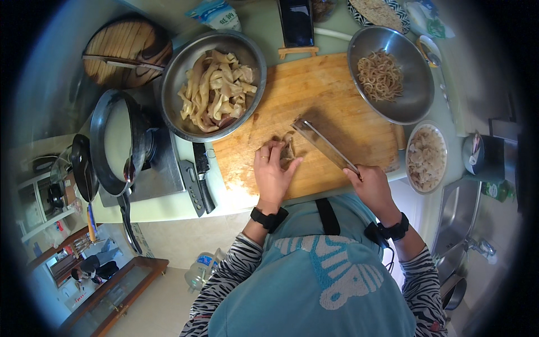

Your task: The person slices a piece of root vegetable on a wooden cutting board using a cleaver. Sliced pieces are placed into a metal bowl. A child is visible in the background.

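My left hand (273, 168) presses a small brownish piece of food (288, 151) onto the wooden cutting board (311, 90), near its front edge. My right hand (372, 187) grips a cleaver (326, 145) by its handle. Its blade slants across the board to the right of the food piece, apart from my left fingers. Behind my left hand stands a large steel bowl (168, 94) full of pale, yellowish cut strips, perhaps meat. Another steel bowl (414, 80) at the board's far right corner holds thin brown curled strips (380, 76).
A plate of pale pieces (426, 156) stands right of the board. At left are a pan of whitish liquid (118, 139) on the stove, a knife (203, 177) and its sheath (191, 185). A phone (297, 23) stands behind the board. The sink (454, 215) lies at right.
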Action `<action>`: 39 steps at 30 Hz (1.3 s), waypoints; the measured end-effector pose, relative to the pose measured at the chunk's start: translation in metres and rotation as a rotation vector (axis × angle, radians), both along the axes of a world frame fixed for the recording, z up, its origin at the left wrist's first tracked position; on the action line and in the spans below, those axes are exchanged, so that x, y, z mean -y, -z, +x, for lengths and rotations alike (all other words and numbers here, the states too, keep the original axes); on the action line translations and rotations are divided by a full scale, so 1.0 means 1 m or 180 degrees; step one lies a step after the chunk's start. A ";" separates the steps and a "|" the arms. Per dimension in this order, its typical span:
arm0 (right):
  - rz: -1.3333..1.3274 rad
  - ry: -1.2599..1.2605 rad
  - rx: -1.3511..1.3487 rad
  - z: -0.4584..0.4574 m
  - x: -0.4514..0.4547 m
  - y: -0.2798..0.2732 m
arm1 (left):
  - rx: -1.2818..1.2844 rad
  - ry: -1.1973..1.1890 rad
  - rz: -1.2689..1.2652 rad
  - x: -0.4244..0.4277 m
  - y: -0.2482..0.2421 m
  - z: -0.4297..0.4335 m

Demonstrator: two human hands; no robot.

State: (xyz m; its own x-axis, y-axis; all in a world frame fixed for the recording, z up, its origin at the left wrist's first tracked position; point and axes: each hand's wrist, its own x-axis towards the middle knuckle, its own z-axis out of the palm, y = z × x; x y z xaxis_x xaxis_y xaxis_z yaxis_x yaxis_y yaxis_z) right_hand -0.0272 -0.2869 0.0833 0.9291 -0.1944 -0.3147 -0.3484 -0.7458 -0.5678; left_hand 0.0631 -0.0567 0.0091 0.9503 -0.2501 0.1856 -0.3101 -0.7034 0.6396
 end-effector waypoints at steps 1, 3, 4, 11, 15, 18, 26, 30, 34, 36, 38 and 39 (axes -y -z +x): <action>-0.0012 -0.0018 -0.0028 0.000 0.000 -0.001 | 0.0070 -0.0011 0.0195 0.001 -0.001 -0.003; -0.0016 0.0004 -0.0039 0.001 -0.001 -0.001 | -0.0032 -0.0008 0.0141 0.001 0.001 -0.002; -0.0043 -0.0021 -0.0044 0.001 -0.001 -0.001 | -0.0078 -0.0004 0.0041 0.000 0.002 0.000; -0.0072 -0.0096 -0.0029 0.002 -0.001 0.000 | -0.1064 -0.0611 -0.1133 -0.003 0.002 0.000; -0.0082 -0.0156 0.0018 0.003 -0.003 0.001 | -0.0026 -0.0106 -0.0382 -0.004 0.003 0.004; -0.0122 -0.0198 -0.0022 0.004 -0.004 0.000 | 0.0217 0.0134 -0.0105 -0.005 0.003 0.004; -0.0519 -0.0490 0.0106 0.011 -0.011 -0.002 | 0.0187 0.0244 -0.0283 0.004 0.009 0.001; -0.0619 -0.0611 0.0258 0.016 -0.016 0.000 | 0.0587 0.0331 0.0134 0.000 0.009 0.006; -0.0781 -0.0809 0.0130 0.020 -0.018 0.003 | 0.0536 0.0688 0.0211 0.001 0.012 0.007; -0.0971 -0.0982 0.0368 0.020 -0.020 0.006 | 0.0584 0.0715 0.0438 0.003 0.014 0.006; -0.1130 -0.1077 0.0361 0.020 -0.021 0.007 | 0.0499 0.0639 0.0471 0.003 0.017 0.004; -0.1214 -0.1135 0.0382 0.019 -0.021 0.008 | 0.0444 0.0601 0.0495 0.003 0.019 0.003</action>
